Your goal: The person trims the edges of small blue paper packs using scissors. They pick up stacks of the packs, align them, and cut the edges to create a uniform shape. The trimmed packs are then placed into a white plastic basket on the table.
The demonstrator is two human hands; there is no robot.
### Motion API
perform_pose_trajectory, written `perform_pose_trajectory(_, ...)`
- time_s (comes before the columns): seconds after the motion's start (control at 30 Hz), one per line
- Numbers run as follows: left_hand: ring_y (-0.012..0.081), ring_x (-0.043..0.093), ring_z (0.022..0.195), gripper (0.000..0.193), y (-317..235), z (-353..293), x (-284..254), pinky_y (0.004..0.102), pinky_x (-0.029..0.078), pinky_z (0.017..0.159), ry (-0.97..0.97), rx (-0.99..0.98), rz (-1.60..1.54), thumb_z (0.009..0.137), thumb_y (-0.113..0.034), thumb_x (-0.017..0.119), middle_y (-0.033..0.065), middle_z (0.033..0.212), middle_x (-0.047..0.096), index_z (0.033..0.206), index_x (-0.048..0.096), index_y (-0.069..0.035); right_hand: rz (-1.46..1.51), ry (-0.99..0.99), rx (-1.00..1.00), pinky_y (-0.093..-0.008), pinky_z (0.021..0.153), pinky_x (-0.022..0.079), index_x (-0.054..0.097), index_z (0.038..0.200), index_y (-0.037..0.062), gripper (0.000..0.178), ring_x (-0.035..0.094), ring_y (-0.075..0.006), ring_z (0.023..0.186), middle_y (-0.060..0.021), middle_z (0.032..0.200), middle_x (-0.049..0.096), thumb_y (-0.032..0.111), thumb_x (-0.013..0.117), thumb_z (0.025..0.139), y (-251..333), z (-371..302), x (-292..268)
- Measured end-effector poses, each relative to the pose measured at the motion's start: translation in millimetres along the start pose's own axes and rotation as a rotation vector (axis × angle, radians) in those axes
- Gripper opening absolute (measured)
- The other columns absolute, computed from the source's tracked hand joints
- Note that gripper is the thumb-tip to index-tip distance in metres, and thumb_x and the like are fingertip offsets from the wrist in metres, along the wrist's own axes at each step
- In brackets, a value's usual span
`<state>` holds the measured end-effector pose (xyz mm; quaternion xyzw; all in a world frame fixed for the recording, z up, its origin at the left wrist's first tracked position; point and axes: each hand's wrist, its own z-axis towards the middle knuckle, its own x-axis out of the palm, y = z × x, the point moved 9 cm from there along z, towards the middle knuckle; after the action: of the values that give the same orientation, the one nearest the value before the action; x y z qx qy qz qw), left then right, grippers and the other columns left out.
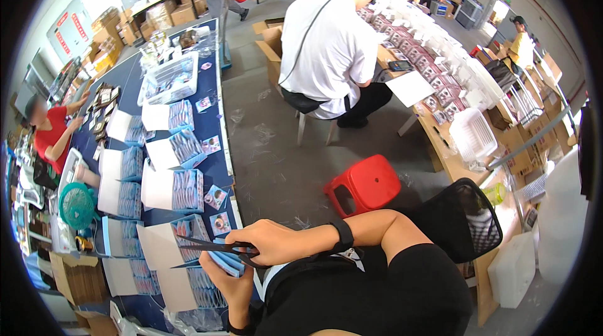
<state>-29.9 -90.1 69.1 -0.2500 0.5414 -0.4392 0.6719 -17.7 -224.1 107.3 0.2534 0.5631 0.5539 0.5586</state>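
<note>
My right hand (269, 242), a dark band on its wrist, is closed on the handles of black scissors (204, 245). Their blades are spread and point left over the table. Just below, my left hand (233, 289) grips a small bundle of light-blue packets (230, 264), partly covered by the scissors and fingers. Whether the blades touch the bundle I cannot tell. Beside my hands, an open box (164, 238) with a raised white lid holds a row of blue packets. Small picture packets (220, 223) lie along the table edge next to it.
More open packet boxes (164, 188) line the blue table (220, 125), with a clear bin (168, 81) beyond. A red stool (364, 184) and a black mesh chair (468, 220) stand to the right. A seated person (330, 47) works ahead; another in red (53, 129) stands left.
</note>
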Motion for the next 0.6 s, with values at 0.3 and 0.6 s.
perform_pose_trajectory(0.3,0.0265,0.04,0.116,0.081,-9.2,1.4,-2.3,0.0352,0.027,0.103,-0.017,0.054,-0.055,0.063,0.001,0.072,0.0143,0.122,0.039,0.132,0.029,0.001,0.101,-0.052,0.037,-0.0272,0.055,0.043,0.059,0.102,0.0026,0.032,0.053,-0.0178,0.055,-0.0108,0.066,0.057,0.009,0.07,0.072,0.7,6.5,-3.2)
perform_pose_trajectory(0.6,0.0273,0.044,0.111,0.077,-5.3,-0.1,-7.0,0.0365,0.032,0.098,-0.054,0.076,-0.043,0.064,-0.002,0.075,0.0157,0.12,0.041,0.129,0.033,0.001,0.011,-0.062,0.041,-0.0344,0.057,0.045,0.059,0.1,0.0063,0.032,0.06,-0.0291,0.062,-0.0119,0.069,0.061,0.012,0.068,0.07,1.5,6.5,-1.6)
